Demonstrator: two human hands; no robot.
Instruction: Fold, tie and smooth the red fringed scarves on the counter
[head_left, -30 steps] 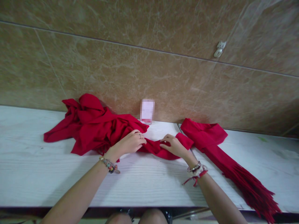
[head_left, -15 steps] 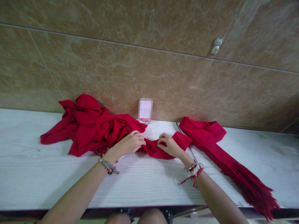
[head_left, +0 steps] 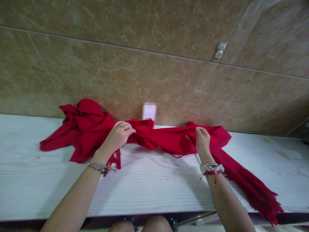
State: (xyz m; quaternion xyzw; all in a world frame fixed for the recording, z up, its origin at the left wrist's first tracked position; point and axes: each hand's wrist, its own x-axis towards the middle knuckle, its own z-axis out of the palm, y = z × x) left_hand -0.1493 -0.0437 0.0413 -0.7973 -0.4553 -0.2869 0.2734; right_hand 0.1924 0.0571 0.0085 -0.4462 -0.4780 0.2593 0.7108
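A: Hands?
B: Both closed on cloth. Left hand [head_left: 120, 132]: fingers bunched together, thumb side pinching the red cloth [head_left: 172, 140]. Right hand [head_left: 203, 141]: fingers curled in, tips gripping the upper edge.

A: Cloth position?
B: On the white tabletop [head_left: 154, 190], along the tiled wall [head_left: 145, 71]. Rumpled heap to the left, a strip stretched between the hands, a folded loop past the right hand. Fringe at the right end runs out over the front edge of the table. Another short fringe [head_left: 116, 158] pokes out by the left wrist.

A: One piece or two?
B: Can't tell. Right hand and overlapping folds hide the join between strip and loop.

A: What else is hidden?
B: Left fingertips partly lost against the cloth. Right palm turned away from us. Right thumb hard to make out. Pale card [head_left: 149, 111] by the wall is pixelated, unreadable, lower end behind red folds.

A: Cut off?
B: Both forearms at the bottom of frame, knees [head_left: 156, 224] too. White cat-shaped piece [head_left: 220, 50] on the wall is whole but small, detail soft.
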